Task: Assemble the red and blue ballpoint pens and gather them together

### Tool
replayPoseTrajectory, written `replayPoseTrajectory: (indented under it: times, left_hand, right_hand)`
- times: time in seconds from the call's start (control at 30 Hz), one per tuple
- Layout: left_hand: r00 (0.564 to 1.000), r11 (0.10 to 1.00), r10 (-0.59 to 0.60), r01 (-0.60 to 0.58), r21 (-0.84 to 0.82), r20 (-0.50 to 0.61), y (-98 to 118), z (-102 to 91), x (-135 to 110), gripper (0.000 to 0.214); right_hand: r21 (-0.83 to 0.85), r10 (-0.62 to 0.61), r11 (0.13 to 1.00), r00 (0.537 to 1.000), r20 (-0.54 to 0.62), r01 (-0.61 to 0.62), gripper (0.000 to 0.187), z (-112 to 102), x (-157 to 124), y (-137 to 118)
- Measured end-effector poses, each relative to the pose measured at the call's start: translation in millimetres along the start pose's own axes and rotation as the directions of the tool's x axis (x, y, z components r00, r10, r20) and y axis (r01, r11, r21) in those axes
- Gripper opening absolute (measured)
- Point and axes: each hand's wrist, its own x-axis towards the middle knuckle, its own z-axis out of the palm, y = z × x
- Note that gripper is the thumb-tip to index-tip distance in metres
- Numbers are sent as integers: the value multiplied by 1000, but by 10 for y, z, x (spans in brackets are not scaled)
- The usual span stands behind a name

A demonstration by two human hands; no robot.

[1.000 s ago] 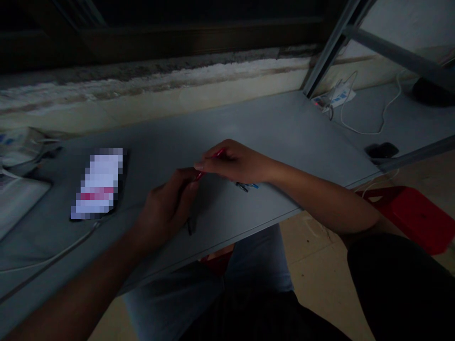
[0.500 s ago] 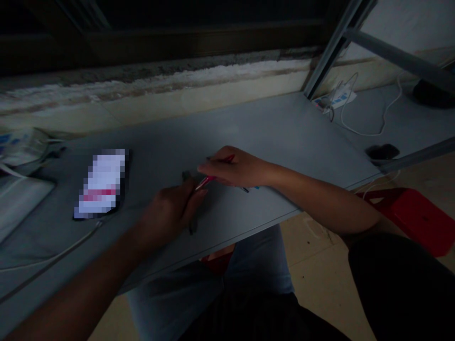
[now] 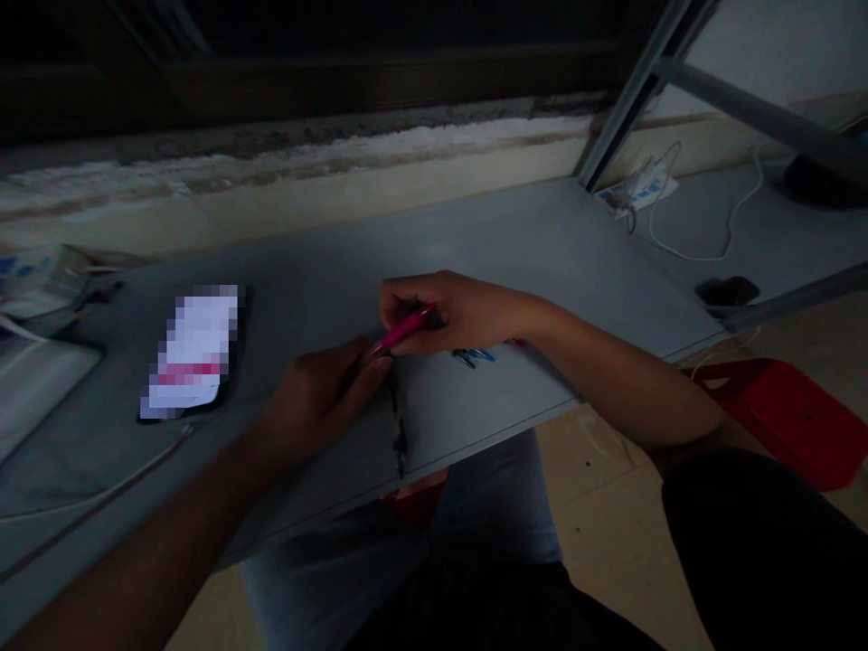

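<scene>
And the right hand is re-curling its fingers around the pink pen, baring more barrel, while the left hand is pinching its near end steady!

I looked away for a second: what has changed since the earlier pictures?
The left hand shifted slightly toward the front edge of the desk; more of the pink pen shows between it and the right hand. A dark slender piece now lies further right, nearer that edge. Both hands keep hold of the pen; the phone stayed put.
</scene>
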Motion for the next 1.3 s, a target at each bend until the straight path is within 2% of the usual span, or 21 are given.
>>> replayPoseTrajectory:
  times: [0.13,0.23,0.33,0.37,0.47,0.57,0.73,1.03,1.13,1.3]
  left_hand:
    - [989,996,30,-18,84,-143,-15,69,9,37]
    - [994,996,30,-20,87,-105,-42,114,50,33]
    - [1000,998,11,-9,63,-30,-50,139,93,34]
    - [1000,998,5,-4,57,-16,-46,145,101,34]
    - [999,999,-14,15,47,-31,-25,165,102,31]
    - [997,998,-33,38,60,-76,-6,194,87,26]
    - [991,995,0,14,101,-136,17,271,80,24]
    - [988,969,81,-48,242,-131,-10,284,61,7]
    - [989,960,94,-59,275,-114,-44,318,54,8]
    - [997,955,-30,51,294,-75,-55,287,32,6]
  right_hand:
    - [92,48,994,998,52,-52,19,-48,-16,0]
    - [137,66,987,993,101,-79,15,-37,-21,36]
    - [144,60,987,994,94,-73,37,14,-18,68]
    - [150,51,987,995,90,-64,39,34,-15,71]
    - [150,1,989,999,48,-8,24,80,-5,51]
    - [65,-45,997,998,-50,48,13,100,-6,15]
    - [-82,-39,996,997,-66,34,15,101,-20,15]
    - [-14,-62,998,997,-54,61,14,125,1,64]
    - [24,-29,999,999,-27,30,24,149,22,93]
    - [46,125,991,992,-8,-124,42,171,35,130]
